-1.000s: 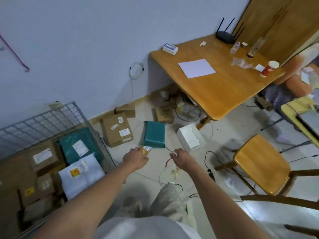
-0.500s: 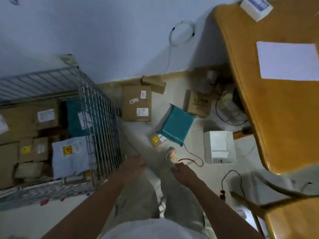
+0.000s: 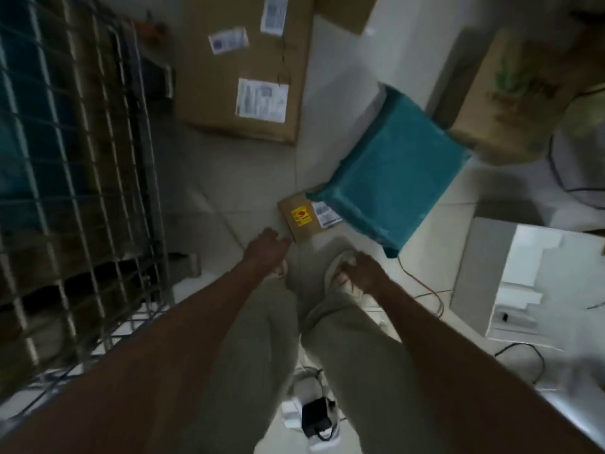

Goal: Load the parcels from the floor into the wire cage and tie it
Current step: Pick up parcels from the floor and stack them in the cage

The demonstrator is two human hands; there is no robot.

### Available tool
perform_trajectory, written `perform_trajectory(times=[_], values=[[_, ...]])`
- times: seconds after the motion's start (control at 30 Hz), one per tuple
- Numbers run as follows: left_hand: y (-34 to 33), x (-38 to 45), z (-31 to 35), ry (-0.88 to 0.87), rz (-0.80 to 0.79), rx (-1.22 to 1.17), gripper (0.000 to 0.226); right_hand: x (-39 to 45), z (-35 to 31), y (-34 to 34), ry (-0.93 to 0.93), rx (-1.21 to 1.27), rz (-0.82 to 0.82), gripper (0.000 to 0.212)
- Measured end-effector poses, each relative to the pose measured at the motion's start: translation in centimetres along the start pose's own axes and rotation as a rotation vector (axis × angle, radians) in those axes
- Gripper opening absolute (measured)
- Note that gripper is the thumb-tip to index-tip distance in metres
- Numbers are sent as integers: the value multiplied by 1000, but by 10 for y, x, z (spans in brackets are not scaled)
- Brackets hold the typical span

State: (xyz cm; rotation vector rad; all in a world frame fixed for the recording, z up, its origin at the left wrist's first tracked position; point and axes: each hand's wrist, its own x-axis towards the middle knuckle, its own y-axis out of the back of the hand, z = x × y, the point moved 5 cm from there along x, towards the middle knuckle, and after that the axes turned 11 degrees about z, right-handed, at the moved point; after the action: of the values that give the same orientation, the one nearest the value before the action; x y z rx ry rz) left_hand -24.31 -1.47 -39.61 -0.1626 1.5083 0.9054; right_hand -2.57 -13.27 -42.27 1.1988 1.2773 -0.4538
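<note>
A small brown box (image 3: 302,219) with a yellow sticker lies on the floor, partly under a teal parcel (image 3: 391,176). My left hand (image 3: 265,250) reaches down and its fingertips are at the small box's near corner; it holds nothing. My right hand (image 3: 361,271) hangs low beside my shoe, holding nothing. A large cardboard box (image 3: 244,65) with white labels lies further back. The wire cage (image 3: 82,178) stands at the left with parcels dimly visible inside.
A white box (image 3: 523,283) sits on the floor at the right. Another brown box with green print (image 3: 510,93) leans at the upper right. Red and black cables (image 3: 425,290) trail across the tiles near my feet.
I have bent down much closer to the floor. Both hands dropped toward the small box and the teal parcel; the table has left the view.
</note>
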Motion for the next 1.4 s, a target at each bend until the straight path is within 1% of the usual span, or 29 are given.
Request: perform_trajectory(times=[0.03,0.07,0.13,0.2,0.23,0.27,0.3,0.33,0.4,0.47,0.5,0.57,0.6,0.63,0.7,0.77,0.83,0.9,0.97,1.03,1.07,1.1,1.17,1.2,1.23,1.3,1.33,1.4], values=[[-10,30,-2,75,16,-118,73,33,2,-1,-66,109,61,64],[-18,55,-5,148,23,-216,74,59,1,1,-113,206,93,66],[-34,96,-12,233,53,-371,67,97,-1,-6,-176,424,189,76],[-45,117,-10,264,51,-461,64,122,7,-15,-214,633,285,98],[-51,124,-10,260,41,-482,56,134,14,-16,-207,724,323,101],[-54,127,-6,256,55,-506,42,146,17,-17,-208,840,357,94],[-58,130,-2,244,58,-542,31,145,11,-11,-199,890,380,82],[-63,127,1,237,44,-568,30,136,-1,-2,-187,910,391,70],[-69,116,10,216,0,-595,40,124,-24,10,-95,813,353,47],[-72,95,8,238,-26,-628,30,106,-51,14,33,668,260,29],[-72,82,4,269,-9,-651,26,93,-64,14,76,596,211,26],[-63,51,0,295,28,-705,25,60,-85,12,135,493,111,31],[-56,32,1,294,28,-733,24,44,-91,14,163,433,95,34],[-49,15,2,275,27,-745,23,28,-97,18,201,362,112,36],[-27,-16,5,203,36,-676,31,-6,-103,34,249,321,149,42],[7,-55,10,116,62,-574,39,-46,-107,60,225,366,198,41],[45,-102,22,47,68,-456,35,-92,-114,93,176,460,199,39],[84,-156,33,5,38,-329,33,-149,-128,134,110,620,187,40],[128,-214,49,-29,39,-295,36,-213,-149,181,66,742,190,41],[172,-273,65,-15,77,-375,41,-278,-176,227,89,774,178,41],[194,-302,72,-2,96,-442,40,-310,-192,249,117,777,174,40],[217,-329,79,-10,120,-536,33,-342,-210,268,139,764,169,43],[264,-380,87,-34,191,-743,17,-396,-243,298,199,729,125,61],[289,-405,86,-57,222,-815,16,-420,-260,307,228,702,89,63],[311,-430,81,-90,249,-861,23,-442,-275,312,261,670,50,57],[343,-462,72,-108,294,-935,48,-472,-296,323,322,597,2,46],[362,-476,57,-108,340,-1009,53,-494,-314,319,357,553,-29,46],[398,-492,17,-99,422,-1164,53,-535,-346,300,418,466,-92,58]])
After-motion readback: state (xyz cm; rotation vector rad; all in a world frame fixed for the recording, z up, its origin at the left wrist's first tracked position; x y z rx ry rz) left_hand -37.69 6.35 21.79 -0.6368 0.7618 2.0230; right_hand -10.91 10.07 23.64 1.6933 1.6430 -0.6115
